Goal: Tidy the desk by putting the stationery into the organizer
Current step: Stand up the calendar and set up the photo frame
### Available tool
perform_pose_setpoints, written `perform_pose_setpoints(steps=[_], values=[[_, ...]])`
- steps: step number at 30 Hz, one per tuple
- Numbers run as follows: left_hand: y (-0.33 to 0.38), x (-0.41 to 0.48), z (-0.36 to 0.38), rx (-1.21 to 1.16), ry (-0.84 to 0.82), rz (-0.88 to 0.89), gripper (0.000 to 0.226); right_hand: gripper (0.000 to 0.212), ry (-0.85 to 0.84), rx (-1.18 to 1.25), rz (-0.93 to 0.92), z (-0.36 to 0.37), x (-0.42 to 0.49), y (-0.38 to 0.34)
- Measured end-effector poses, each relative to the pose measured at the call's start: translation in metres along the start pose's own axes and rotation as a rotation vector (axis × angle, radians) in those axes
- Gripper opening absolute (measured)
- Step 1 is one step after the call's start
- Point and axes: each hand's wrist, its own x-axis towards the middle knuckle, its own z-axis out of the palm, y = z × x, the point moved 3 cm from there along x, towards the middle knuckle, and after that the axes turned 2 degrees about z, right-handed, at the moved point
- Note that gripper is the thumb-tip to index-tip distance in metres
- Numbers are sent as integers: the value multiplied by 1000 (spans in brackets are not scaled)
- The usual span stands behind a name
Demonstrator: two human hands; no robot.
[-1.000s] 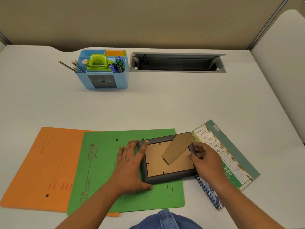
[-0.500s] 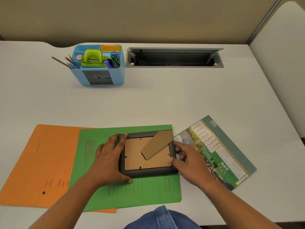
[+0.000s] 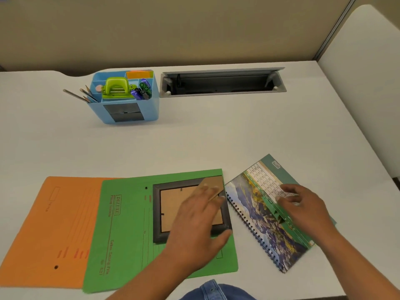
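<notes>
Head view: far organizer (image 3: 149, 111) holds pens (image 3: 141, 90) and punch (image 3: 114, 87); left hand (image 3: 194, 219) lies flat on frame (image 3: 160, 234), right hand (image 3: 303, 204) rests open-fingered on calendar (image 3: 255, 213); folders (image 3: 125, 234) not yet tidied.

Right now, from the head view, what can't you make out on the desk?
Head view only:
Picture frame: lies face down; left hand, motion-blurred, covers its right side.
Calendar: dates too small; whether the right hand pinches or just touches it.
Organizer drawers: contents hidden behind dark fronts.
Orange folder: right part under the green folder.
</notes>
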Motion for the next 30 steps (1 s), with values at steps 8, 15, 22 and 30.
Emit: perform_pose_setpoints(steps=[8,15,22,30], values=[[14,98,23,238,-347,-35,36,39,27,393,440,-10,-58,48],[15,122,39,328,-465,-25,20,67,68,657,784,8,-105,69],[22,138,33,66,-416,-241,14,10,100,690,741,9,-91,53],[30,158,30,-181,-337,-365,20,3,250,752,698,-13,-73,53]])
